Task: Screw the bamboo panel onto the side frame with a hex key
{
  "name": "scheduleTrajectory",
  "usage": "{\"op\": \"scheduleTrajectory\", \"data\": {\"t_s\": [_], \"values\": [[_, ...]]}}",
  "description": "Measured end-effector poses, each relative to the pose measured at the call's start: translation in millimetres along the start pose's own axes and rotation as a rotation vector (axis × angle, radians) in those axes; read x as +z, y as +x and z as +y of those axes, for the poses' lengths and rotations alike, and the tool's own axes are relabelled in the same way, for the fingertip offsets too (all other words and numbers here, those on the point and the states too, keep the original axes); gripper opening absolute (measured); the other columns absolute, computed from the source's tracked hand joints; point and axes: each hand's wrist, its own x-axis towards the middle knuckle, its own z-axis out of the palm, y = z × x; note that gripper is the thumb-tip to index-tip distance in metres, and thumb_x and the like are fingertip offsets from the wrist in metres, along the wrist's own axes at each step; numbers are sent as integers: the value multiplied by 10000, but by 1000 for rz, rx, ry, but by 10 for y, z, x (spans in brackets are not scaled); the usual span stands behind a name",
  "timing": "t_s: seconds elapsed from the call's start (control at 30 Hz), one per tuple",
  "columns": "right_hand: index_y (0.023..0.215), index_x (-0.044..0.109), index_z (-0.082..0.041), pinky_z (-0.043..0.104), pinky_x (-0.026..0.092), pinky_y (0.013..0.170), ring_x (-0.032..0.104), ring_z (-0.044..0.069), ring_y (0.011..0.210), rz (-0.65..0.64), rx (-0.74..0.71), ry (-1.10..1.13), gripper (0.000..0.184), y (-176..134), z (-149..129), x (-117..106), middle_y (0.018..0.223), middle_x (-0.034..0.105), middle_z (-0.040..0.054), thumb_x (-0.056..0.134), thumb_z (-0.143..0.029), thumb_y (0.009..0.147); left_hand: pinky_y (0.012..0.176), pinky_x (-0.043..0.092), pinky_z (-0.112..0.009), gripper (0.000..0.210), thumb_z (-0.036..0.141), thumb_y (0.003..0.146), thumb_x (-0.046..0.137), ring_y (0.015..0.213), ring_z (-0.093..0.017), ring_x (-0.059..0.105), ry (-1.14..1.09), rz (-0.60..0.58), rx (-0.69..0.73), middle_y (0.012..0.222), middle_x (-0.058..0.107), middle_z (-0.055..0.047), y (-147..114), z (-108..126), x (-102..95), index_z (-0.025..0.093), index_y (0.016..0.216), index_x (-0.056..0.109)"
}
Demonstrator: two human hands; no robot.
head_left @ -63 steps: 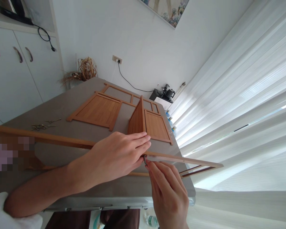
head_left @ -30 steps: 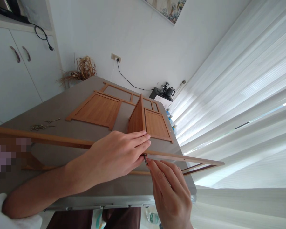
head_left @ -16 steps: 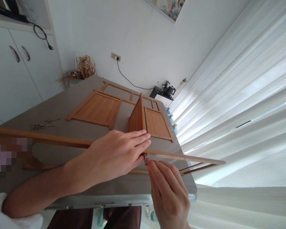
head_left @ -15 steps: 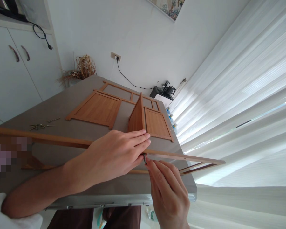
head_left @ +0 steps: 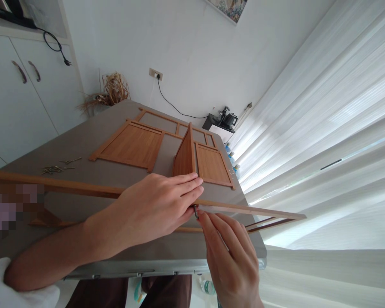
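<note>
My left hand [head_left: 160, 204] is closed over the long edge of a wooden frame [head_left: 250, 210], its fingers together where an upright wooden panel [head_left: 184, 150] meets that edge. Between the fingertips of my right hand [head_left: 232, 252] is a small bent metal hex key [head_left: 196, 212], its short end up against the near side of the frame, just below my left fingers. What the key's tip sits in is too small to make out. The frame stands on edge across the near part of the grey table [head_left: 93, 141], and my left forearm covers part of it.
Two flat wooden panels [head_left: 128, 146] [head_left: 214, 167] and a slatted wooden frame [head_left: 160, 121] lie farther back. Several long screws [head_left: 56, 169] lie at left. White curtains [head_left: 324, 149] hang at right; a plastic bottle [head_left: 208, 286] is below the table edge. A pixelated patch hides the far left.
The hex key has turned slightly, and my right hand has shifted a little to the right and down with it. My left hand keeps its place on the frame.
</note>
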Motion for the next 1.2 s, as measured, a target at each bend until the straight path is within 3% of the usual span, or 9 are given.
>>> {"op": "scheduleTrajectory", "data": {"t_s": [0.2,0.33,0.6,0.8,0.9,1.2], "values": [[1234,685,6,381,510,885,650,267,1105,-149,-190,-117,294,181,100,-187,1156,752,163,492,-64,1023,884,645,-362,355,287,1079,481,1334,-186,635,12,-10,3,1455,652,-60,-7,1,8,116,1327,669],[1227,685,12,388,519,865,654,267,1067,-169,-216,-115,282,230,131,-220,1117,755,162,524,-50,1004,858,650,-364,350,285,1080,480,1321,-190,645,11,-3,3,1438,667,-63,-10,2,9,113,1313,675],[1243,677,-89,332,557,821,664,193,931,-43,38,75,332,67,14,-20,1056,753,99,653,11,927,890,647,-372,352,283,1072,494,1344,-191,628,12,-13,3,1468,643,-58,-11,-7,29,122,1334,666],[1117,708,-181,258,550,777,691,128,811,41,249,142,198,42,-33,101,942,749,25,706,-86,943,899,643,-369,352,262,1074,470,1324,-188,644,13,-5,11,1442,662,-60,1,-5,7,118,1313,685],[1118,710,-189,228,551,778,703,115,807,50,288,148,176,-28,-28,130,948,747,19,705,-123,955,893,644,-367,353,265,1081,456,1317,-179,649,12,4,6,1431,671,-51,4,-4,-1,125,1303,692],[1150,703,-172,220,563,819,686,116,925,110,294,258,321,-160,-28,193,1021,711,61,608,44,931,884,645,-360,344,297,1078,491,1321,-177,646,13,7,-2,1437,665,-43,11,-3,-1,132,1304,692]]}}
